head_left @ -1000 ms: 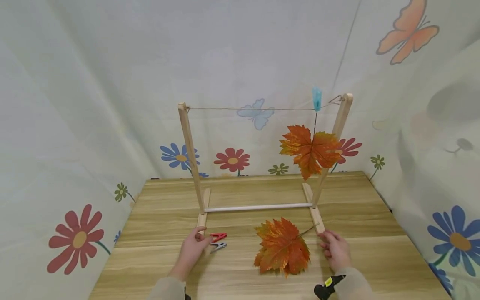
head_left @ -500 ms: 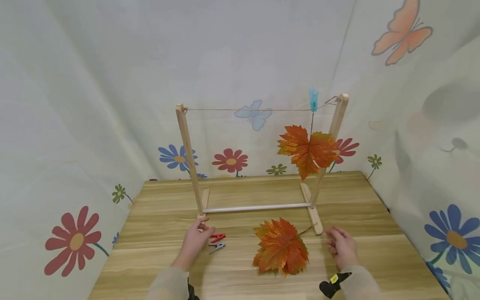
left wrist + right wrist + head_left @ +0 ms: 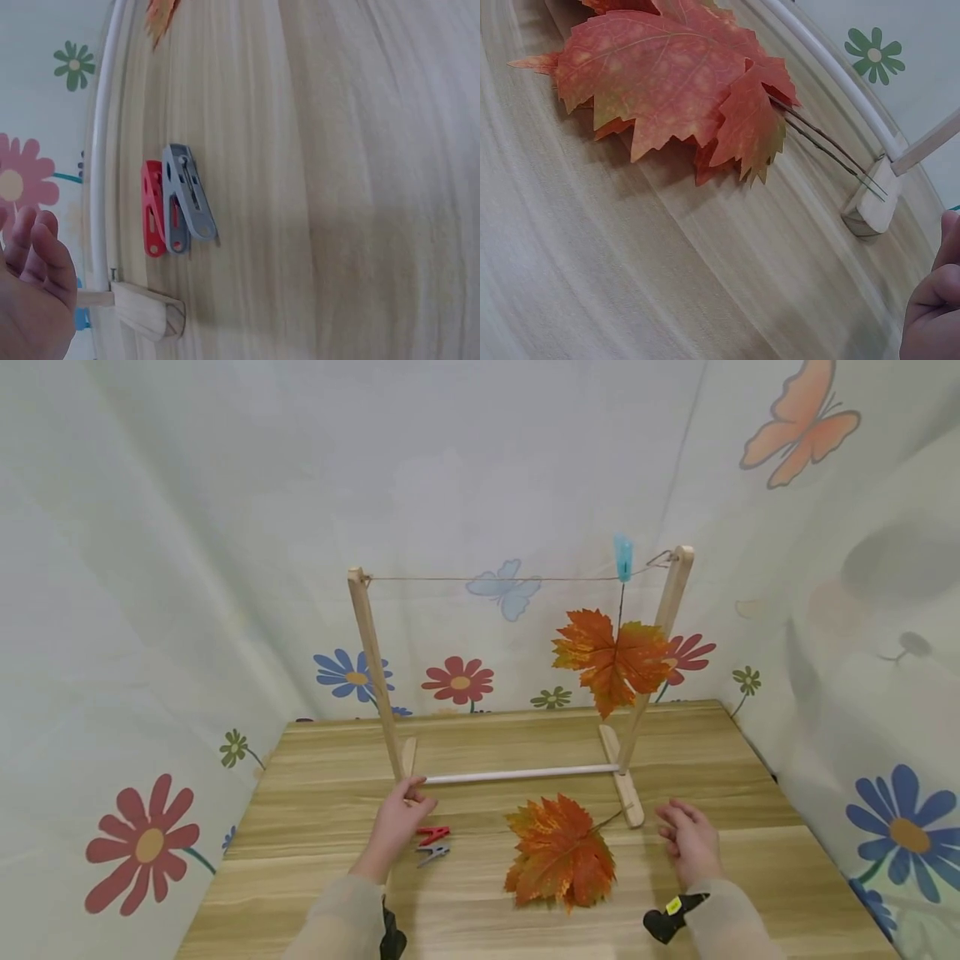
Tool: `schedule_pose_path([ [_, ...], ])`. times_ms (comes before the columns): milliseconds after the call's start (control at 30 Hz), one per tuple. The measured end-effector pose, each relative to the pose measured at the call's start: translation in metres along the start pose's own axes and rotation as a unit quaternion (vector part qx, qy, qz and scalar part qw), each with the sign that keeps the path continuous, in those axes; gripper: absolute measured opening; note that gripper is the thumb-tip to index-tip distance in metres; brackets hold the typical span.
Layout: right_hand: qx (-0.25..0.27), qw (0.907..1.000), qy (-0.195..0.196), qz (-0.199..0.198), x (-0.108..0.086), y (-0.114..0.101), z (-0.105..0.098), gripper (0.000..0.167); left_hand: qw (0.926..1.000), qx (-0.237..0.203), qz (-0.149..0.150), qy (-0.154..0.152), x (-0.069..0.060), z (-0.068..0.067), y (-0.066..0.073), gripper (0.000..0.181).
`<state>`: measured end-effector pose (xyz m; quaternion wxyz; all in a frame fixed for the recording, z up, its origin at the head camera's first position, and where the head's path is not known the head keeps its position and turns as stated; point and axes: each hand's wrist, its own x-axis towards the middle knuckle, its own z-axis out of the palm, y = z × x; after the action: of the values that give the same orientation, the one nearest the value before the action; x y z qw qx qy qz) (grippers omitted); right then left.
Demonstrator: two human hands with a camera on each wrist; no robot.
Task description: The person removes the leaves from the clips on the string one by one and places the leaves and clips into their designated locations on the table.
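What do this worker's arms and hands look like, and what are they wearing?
They are a person's: the left hand and right hand are bare, without gloves. The left sleeve and right sleeve are plain pale beige. A black device shows by the left wrist; another black device by the right bears a yellow label.

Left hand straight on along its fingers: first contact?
Probably the thin white rod low across the wooden stand: in the head view it shows directly ahead of the left hand. Depth is unclear; the hand may pass above it.
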<state>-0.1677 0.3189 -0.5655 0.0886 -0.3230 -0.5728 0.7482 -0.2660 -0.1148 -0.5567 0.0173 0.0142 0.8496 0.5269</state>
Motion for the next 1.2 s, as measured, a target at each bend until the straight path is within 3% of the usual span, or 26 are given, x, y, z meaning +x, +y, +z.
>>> schedule_pose_path([
  [300, -0.017, 0.9995, -0.022, -0.014, -0.003, -0.011, 0.005, 0.045, 0.9997, -0.011, 0.014, -0.015, 0.012, 0.011, 0.019, 0.046],
  [633, -0.023, 0.9983, -0.03, -0.045, -0.001, -0.037, 0.017, 0.024, 0.9988, -0.033, 0.012, -0.033, 0.023, 0.019, 0.048, 0.046],
  [1200, -0.036, 0.9958, -0.046, -0.071, 0.0, -0.089, 0.023, 0.025, 0.9962, -0.058, 0.035, -0.056, 0.042, 0.015, 0.097, 0.046],
])
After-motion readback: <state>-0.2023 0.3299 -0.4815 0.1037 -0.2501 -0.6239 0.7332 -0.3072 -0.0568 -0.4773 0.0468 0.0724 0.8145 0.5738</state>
